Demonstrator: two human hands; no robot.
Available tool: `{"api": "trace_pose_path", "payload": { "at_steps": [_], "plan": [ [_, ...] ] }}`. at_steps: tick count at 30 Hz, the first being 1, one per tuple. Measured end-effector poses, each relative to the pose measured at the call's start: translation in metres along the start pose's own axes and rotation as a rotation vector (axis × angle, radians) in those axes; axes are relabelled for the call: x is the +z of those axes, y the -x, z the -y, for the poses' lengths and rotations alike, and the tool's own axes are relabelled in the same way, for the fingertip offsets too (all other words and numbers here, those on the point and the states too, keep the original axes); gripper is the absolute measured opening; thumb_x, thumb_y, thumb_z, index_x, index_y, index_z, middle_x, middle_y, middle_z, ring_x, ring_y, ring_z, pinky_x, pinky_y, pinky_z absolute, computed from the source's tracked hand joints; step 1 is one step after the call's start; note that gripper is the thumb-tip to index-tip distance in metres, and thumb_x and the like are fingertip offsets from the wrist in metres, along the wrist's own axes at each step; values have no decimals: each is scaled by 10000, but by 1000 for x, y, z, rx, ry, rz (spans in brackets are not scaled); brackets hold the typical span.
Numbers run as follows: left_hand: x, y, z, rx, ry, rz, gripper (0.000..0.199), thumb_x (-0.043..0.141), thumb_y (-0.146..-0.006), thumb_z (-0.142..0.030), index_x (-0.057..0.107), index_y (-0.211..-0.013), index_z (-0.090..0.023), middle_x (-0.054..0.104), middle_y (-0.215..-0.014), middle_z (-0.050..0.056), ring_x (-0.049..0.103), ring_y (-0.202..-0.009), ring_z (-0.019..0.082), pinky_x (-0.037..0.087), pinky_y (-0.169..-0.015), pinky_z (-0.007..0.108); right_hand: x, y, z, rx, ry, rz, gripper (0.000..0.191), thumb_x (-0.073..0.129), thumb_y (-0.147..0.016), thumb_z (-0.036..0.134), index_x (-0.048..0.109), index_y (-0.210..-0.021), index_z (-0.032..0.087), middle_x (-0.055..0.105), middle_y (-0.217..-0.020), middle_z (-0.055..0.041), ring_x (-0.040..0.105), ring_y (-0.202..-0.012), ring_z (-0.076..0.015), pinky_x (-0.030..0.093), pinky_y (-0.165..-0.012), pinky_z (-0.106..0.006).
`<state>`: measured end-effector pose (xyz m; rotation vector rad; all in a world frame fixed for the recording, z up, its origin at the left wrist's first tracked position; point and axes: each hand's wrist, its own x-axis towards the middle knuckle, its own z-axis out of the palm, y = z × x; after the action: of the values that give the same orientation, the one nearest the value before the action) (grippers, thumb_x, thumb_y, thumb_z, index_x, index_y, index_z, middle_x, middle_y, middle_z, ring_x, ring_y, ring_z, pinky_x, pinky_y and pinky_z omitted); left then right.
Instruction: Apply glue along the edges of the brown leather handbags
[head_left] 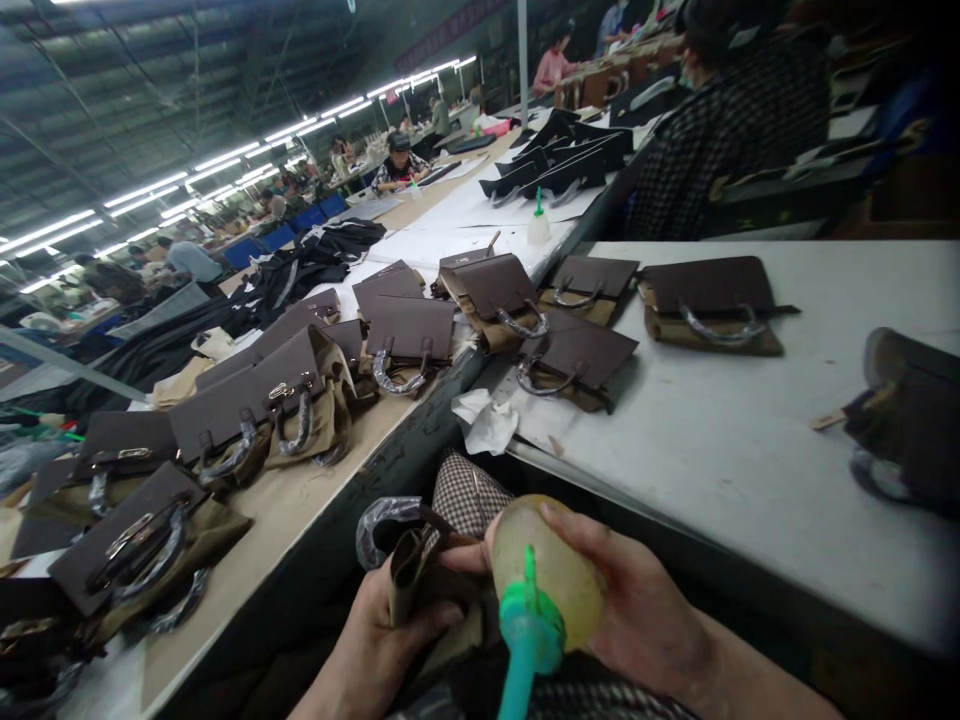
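At the bottom middle, my left hand grips the olive-brown edge of a handbag. The bag's plastic-wrapped handle loops up just above that hand. My right hand is wrapped round a yellowish squeeze bottle with a green cap and a teal nozzle pointing down toward me. The bottle sits close against the handbag; whether its tip touches anything cannot be seen. Much of the held bag is hidden by my hands and the bottle.
Several brown handbags cover the table on the left. More lie on the pale table to the right, one near its back. Crumpled white paper rests at the table corner. Another glue-type bottle stands farther back. A person in a checked shirt sits behind.
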<state>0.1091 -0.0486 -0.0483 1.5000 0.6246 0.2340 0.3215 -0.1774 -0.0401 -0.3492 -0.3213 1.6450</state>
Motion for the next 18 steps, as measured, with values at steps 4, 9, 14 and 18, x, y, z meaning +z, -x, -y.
{"api": "trace_pose_path", "payload": {
  "at_steps": [4,9,14,18],
  "plan": [
    [-8,1,-4,-78,93,-42,396,846,-827,-361,793,-1174,-180,804,-1164,103,727,-1099,324,557,-1022,421,12,-4,33,-44,84,-21,408,585,-1001,516,746,-1067,147,791,-1041,-151,728,-1052,-313,541,-974,-488],
    [-36,6,-23,-115,198,-44,444,912,-734,-332,807,-1134,-170,823,-1078,95,756,-1006,290,584,-913,345,1,0,48,-271,93,-330,287,667,-970,473,741,-986,196,755,-905,-90,711,-721,-234,590,-590,-322],
    [-72,5,-18,-175,177,-183,553,992,-547,-383,805,-1011,-144,824,-953,113,760,-924,335,611,-871,420,-24,9,26,-363,211,-584,419,899,-721,450,758,-1065,256,710,-884,-49,554,-539,-161,514,-401,-262],
    [-81,-2,2,-212,134,-477,541,993,-474,-264,773,-964,-197,828,-958,96,751,-944,350,571,-997,534,-33,16,9,-460,427,-700,622,913,-646,483,707,-1215,338,728,-982,-74,675,-701,-269,613,-512,-321]
  ]
}}
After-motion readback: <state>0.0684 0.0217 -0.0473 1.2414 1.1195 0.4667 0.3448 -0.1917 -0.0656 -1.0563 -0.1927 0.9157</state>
